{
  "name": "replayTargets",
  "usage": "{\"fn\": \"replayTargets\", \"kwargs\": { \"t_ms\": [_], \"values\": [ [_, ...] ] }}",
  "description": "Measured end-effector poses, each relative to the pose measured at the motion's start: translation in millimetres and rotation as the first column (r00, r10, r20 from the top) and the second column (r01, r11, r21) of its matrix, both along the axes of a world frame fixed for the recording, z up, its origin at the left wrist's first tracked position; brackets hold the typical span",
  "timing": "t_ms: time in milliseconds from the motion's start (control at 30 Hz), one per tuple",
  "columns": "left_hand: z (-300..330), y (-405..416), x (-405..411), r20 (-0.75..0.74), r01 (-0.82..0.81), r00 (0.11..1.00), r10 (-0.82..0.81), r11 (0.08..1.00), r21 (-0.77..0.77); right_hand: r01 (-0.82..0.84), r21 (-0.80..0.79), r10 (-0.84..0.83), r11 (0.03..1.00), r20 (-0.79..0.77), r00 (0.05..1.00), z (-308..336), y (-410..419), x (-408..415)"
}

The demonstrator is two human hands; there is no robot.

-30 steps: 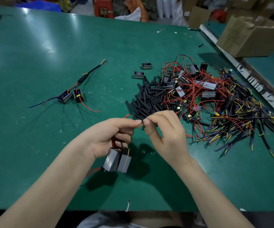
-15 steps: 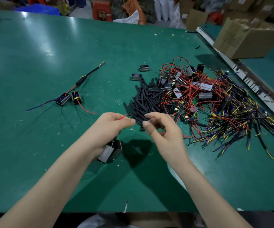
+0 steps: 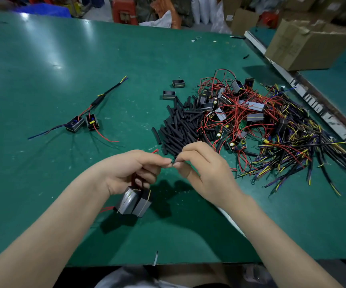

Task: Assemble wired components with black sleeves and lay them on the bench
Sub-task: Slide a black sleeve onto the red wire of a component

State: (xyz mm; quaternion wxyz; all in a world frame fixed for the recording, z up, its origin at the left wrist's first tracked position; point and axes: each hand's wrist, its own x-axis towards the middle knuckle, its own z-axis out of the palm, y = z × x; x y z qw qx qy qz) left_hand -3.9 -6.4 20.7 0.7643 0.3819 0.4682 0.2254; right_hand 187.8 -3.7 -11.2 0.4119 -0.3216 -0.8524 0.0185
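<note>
Left hand (image 3: 130,171) pinches red wires, two modules (image 3: 135,201) dangling; right hand (image 3: 201,167) pinches a black sleeve (image 3: 175,161), apparently threading; next needs aligning the tips.

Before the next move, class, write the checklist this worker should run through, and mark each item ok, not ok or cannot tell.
1. Left hand has a grip on the red wires of the two boxed components hanging below it: ok.
2. Right hand pinches something small at the left fingertips: ok; whether it is a black sleeve, cannot tell.
3. Sleeve started on the wire: cannot tell, fingers hide it.
4. Spare black sleeves piled beyond the hands: ok.
5. Bare bench beside the finished assembly: ok.
</note>
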Motion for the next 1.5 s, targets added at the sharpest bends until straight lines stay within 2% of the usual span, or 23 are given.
{"fn": "replayTargets", "kwargs": {
  "t_ms": [100, 167, 233, 300, 367, 400, 467, 533, 600, 633, 700, 767, 867, 967, 1033, 1100, 1133, 1200, 1300, 1367, 1400, 1433, 1500],
  "values": [
    [-0.6, -2.1, -1.1, -0.063, -0.009, 0.998, 0.016, 0.994, 0.107, -0.022, -0.257, -0.003, 0.966, -0.095, 0.995, 0.8, -3.7, -5.1],
    [0.7, -4.9, 0.5, -0.152, -0.057, 0.984, 0.097, 0.966, 0.252, -0.004, -0.543, -0.119, 0.84, -0.191, 0.974, 4.8, -7.7, -13.1],
    [0.6, -7.2, 2.1, -0.296, -0.07, 0.926, 0.234, 0.877, 0.476, -0.079, -0.815, -0.269, 0.574, -0.279, 0.922, 11.8, -9.2, -22.7],
    [-0.5, -9.3, 3.1, -0.402, 0.01, 0.838, 0.369, 0.726, 0.687, -0.221, -0.94, -0.404, 0.259, -0.313, 0.86, 19.2, -6.7, -25.5],
    [1.8, -13.4, 3.8, -0.454, 0.15, 0.786, 0.42, 0.583, 0.799, -0.414, -0.909, -0.504, -0.041, -0.339, 0.794, 27.0, -3.4, -24.1],
    [1.4, -14.8, 3.9, -0.472, 0.202, 0.772, 0.425, 0.541, 0.817, -0.484, -0.862, -0.533, -0.149, -0.342, 0.774, 29.7, -3.1, -22.8],
    [-0.9, -15.7, 3.3, -0.479, 0.197, 0.773, 0.416, 0.561, 0.804, -0.528, -0.817, -0.521, -0.234, -0.353, 0.777, 29.1, -4.7, -21.3],
    [-2.9, -15.2, 2.3, -0.443, 0.097, 0.8, 0.404, 0.643, 0.76, -0.488, -0.86, -0.474, -0.148, -0.372, 0.798, 24.3, -6.7, -21.3],
    [-4.1, -13.6, 2.1, -0.368, -0.036, 0.849, 0.379, 0.736, 0.676, -0.373, -0.922, -0.424, 0.102, -0.379, 0.822, 17.6, -9.1, -20.6],
    [-4.4, -13.1, 1.9, -0.324, -0.089, 0.874, 0.362, 0.775, 0.626, -0.28, -0.919, -0.39, 0.278, -0.374, 0.841, 14.1, -10.6, -19.4],
    [-2.4, -12.3, 1.0, -0.266, -0.151, 0.903, 0.336, 0.83, 0.537, -0.068, -0.748, -0.303, 0.66, -0.347, 0.888, 6.9, -12.9, -14.2],
    [0.5, -11.1, 1.0, -0.241, -0.161, 0.925, 0.294, 0.877, 0.454, 0.042, -0.469, -0.205, 0.882, -0.304, 0.93, 0.6, -13.1, -9.6],
    [2.0, -8.8, 3.8, -0.177, -0.141, 0.96, 0.215, 0.924, 0.356, 0.094, -0.186, -0.137, 0.978, -0.234, 0.962, -7.7, -12.9, -10.5],
    [1.5, -7.3, 6.0, -0.095, -0.143, 0.979, 0.179, 0.944, 0.298, 0.15, -0.055, -0.158, 0.987, -0.217, 0.963, -8.0, -11.9, -12.7],
    [1.3, -7.8, 5.0, -0.051, -0.144, 0.985, 0.163, 0.953, 0.266, 0.125, -0.058, -0.135, 0.99, -0.222, 0.966, -6.1, -11.9, -12.7],
    [1.5, -10.3, 3.5, -0.045, -0.126, 0.989, 0.143, 0.956, 0.265, 0.044, -0.231, -0.107, 0.972, -0.268, 0.957, -2.4, -13.8, -12.7],
    [1.1, -11.7, 3.0, -0.069, -0.113, 0.988, 0.138, 0.952, 0.286, -0.005, -0.384, -0.124, 0.923, -0.31, 0.943, 0.1, -15.5, -13.8],
    [-1.4, -13.0, 2.5, -0.167, -0.103, 0.97, 0.179, 0.918, 0.384, -0.113, -0.684, -0.224, 0.721, -0.385, 0.895, 5.4, -18.4, -18.1],
    [-7.9, -12.8, 5.2, -0.296, -0.089, 0.897, 0.327, 0.791, 0.605, -0.241, -0.904, -0.405, 0.352, -0.38, 0.832, 10.8, -15.9, -22.7],
    [-11.7, -14.3, 7.1, -0.372, 0.033, 0.833, 0.41, 0.634, 0.772, -0.373, -0.924, -0.506, 0.085, -0.362, 0.782, 15.2, -12.4, -23.6],
    [-12.4, -16.3, 7.2, -0.413, 0.146, 0.792, 0.45, 0.517, 0.843, -0.456, -0.889, -0.559, -0.043, -0.357, 0.749, 16.9, -10.9, -23.5],
    [-11.8, -17.9, 6.3, -0.46, 0.29, 0.745, 0.484, 0.387, 0.876, -0.524, -0.838, -0.598, -0.154, -0.343, 0.725, 17.2, -9.7, -22.5],
    [-13.2, -19.5, 2.2, -0.528, 0.533, 0.663, 0.531, 0.161, 0.831, -0.597, -0.746, -0.614, -0.293, -0.332, 0.716, 17.9, -9.3, -20.2]
  ]
}}
